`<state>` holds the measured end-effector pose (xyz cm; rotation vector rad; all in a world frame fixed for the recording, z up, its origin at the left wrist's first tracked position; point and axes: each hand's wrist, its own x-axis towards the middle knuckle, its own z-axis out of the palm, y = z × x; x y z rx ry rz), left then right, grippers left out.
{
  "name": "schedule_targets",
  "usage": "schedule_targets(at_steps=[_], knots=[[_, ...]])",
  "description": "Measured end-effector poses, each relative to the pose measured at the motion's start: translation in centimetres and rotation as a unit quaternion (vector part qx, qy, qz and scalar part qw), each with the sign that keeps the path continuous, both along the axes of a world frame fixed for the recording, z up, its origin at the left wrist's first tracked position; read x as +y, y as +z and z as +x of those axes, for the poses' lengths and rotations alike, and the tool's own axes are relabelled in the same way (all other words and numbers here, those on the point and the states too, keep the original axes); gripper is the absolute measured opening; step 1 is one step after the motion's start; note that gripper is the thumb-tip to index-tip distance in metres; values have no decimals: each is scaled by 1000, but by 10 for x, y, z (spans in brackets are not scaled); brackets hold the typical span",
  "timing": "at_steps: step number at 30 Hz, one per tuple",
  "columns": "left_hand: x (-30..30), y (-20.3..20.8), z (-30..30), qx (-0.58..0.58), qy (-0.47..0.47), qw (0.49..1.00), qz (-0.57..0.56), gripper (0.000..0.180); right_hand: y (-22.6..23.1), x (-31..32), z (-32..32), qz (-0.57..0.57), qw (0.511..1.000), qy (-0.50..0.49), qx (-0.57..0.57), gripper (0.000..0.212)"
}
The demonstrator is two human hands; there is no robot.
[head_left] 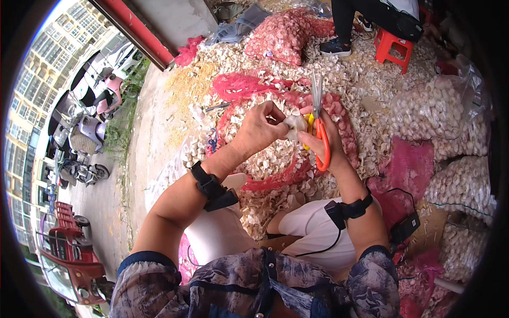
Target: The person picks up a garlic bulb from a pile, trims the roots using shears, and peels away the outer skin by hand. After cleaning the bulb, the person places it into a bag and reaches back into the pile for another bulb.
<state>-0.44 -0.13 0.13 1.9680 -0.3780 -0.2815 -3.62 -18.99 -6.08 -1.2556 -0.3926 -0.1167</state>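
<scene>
In front of me my left hand [257, 130] pinches the near edge of a white, papery garlic bulb [295, 126] between thumb and fingertips. Against the bulb's other side press the thumb and fingers of my right hand [333, 139]. That same hand carries a pair of scissors [322, 146], whose orange loop hangs over the palm while a yellow part shows between the fingers. The metal blades point away from me, nearly together. Below both hands lies an open red mesh bag [275, 184] heaped with garlic skins [265, 159]; single cloves cannot be told apart there.
Full sacks of garlic [435, 108] stand at the right. A filled red mesh sack [286, 37] lies at the back, near a person's shoe [335, 47] and a red stool [393, 49]. Loose skins cover the floor. Parked scooters [87, 132] and a red vehicle [71, 265] are at left.
</scene>
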Motion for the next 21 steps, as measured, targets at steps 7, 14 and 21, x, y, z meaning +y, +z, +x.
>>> schedule_targets(at_steps=[7, 14, 21], knots=[[-7, 6, -7, 98, -7, 984, -151, 16, 4, -4, -1, 23, 996, 21, 79, 38], [-4, -2, -4, 30, -81, 992, -96, 37, 10, 4, -3, 46, 999, 20, 10, 43], [-5, -4, -2, 2, -111, 987, -119, 44, 3, -1, -2, 6, 999, -42, 8, 39]])
